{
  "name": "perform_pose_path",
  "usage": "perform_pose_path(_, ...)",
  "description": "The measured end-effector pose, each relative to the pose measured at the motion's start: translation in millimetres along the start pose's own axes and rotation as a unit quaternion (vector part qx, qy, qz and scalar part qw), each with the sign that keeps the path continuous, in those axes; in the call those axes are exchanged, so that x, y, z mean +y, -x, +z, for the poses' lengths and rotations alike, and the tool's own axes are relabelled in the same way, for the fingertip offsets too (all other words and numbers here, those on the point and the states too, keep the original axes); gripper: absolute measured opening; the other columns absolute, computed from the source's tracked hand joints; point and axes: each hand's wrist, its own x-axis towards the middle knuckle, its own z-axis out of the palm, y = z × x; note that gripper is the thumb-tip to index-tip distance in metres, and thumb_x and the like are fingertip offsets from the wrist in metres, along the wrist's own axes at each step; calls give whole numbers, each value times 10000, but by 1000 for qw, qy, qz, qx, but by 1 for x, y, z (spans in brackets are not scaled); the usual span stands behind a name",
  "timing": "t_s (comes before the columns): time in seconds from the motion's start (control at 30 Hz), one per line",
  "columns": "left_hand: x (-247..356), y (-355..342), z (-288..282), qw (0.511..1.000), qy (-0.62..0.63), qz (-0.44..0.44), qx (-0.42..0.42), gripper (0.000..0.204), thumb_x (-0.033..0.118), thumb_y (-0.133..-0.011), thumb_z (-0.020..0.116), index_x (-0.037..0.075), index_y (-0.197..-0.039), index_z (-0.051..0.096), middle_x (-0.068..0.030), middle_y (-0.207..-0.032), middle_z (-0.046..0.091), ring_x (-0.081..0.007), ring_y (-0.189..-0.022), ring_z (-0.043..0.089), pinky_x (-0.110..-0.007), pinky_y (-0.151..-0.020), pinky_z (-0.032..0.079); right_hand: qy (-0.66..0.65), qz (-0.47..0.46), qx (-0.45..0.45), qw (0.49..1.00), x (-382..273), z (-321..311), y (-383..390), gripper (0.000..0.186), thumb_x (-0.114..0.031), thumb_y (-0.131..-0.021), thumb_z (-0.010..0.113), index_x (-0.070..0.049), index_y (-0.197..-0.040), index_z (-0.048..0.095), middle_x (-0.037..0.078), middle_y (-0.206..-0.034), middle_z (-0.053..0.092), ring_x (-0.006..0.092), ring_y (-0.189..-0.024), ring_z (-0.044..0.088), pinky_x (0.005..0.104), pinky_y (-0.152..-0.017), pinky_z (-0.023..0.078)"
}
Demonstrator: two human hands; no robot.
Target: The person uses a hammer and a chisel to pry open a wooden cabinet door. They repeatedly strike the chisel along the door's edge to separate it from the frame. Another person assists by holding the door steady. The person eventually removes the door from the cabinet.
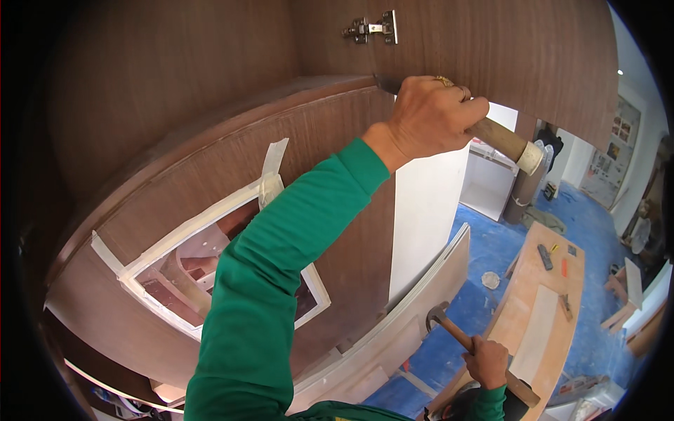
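My left hand (437, 112) is closed around a wooden-handled chisel (500, 139). The chisel's dark blade reaches left to the end of a brown wood-grain cabinet edge (337, 85), beside the cabinet door (505, 56). Whether its tip touches the wood cannot be made out. Lower down on the right, my right hand (487, 362) grips a claw hammer (455, 330) by its wooden handle. The hammer head is held well below the chisel, apart from it. A metal hinge (372, 29) sits above my left hand.
Below my left forearm, a taped rectangular opening (158, 256) breaks the brown panel. Long pale boards (428, 291) lean at its foot. A wooden bench (562, 281) with small tools stands right, on blue floor covering (597, 224). A white cabinet (484, 186) stands farther off.
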Motion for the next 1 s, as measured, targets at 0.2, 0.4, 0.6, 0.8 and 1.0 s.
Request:
perform_pose_path(0.2, -8, 4, 0, 1000, 8, -8, 2, 201, 98, -652, 826, 174, -805, 719, -16, -625, 630, -241, -541, 640, -361, -514, 504, -38, -2, 54, 998, -18, -26, -5, 373, -307, -840, 920, -114, -1121, 767, 164, -799, 761, 418, -765, 751, 535, -705, 559)
perform_pose_path(0.4, -12, 3, 0, 1000, 6, -20, 20, 177, 97, -655, 810, 164, -786, 711, -20, -613, 624, -245, -527, 624, -364, -506, 498, -101, -2, 132, 986, -29, -52, -9, 435, -248, -840, 926, -93, -1215, 771, 183, -791, 751, 428, -761, 749, 525, -693, 559)
perform_pose_path(0.6, -12, 8, 0, 999, 2, -33, 9, 175, 89, -653, 802, 156, -781, 703, -20, -619, 627, -250, -526, 619, -372, -505, 499, -130, 21, 156, 979, -50, -86, -9, 441, -194, -855, 918, -59, -1242, 753, 211, -832, 758, 449, -789, 750, 521, -721, 571)
perform_pose_path(0.8, -12, 7, 1, 999, 6, -37, 22, 179, 93, -651, 803, 154, -776, 690, -24, -619, 620, -258, -532, 628, -377, -504, 502, -159, -1, 172, 972, -52, -89, -8, 444, -183, -869, 910, -39, -1253, 740, 232, -841, 751, 463, -797, 748, 521, -721, 570)
perform_pose_path(1.0, -13, 5, 0, 999, 15, -46, 15, 174, 94, -655, 801, 155, -774, 689, -30, -610, 613, -268, -535, 634, -390, -494, 497, -202, 7, 181, 962, -59, -107, -12, 412, -115, -903, 877, 4, -1262, 713, 253, -807, 711, 468, -760, 722, 487, -670, 548)
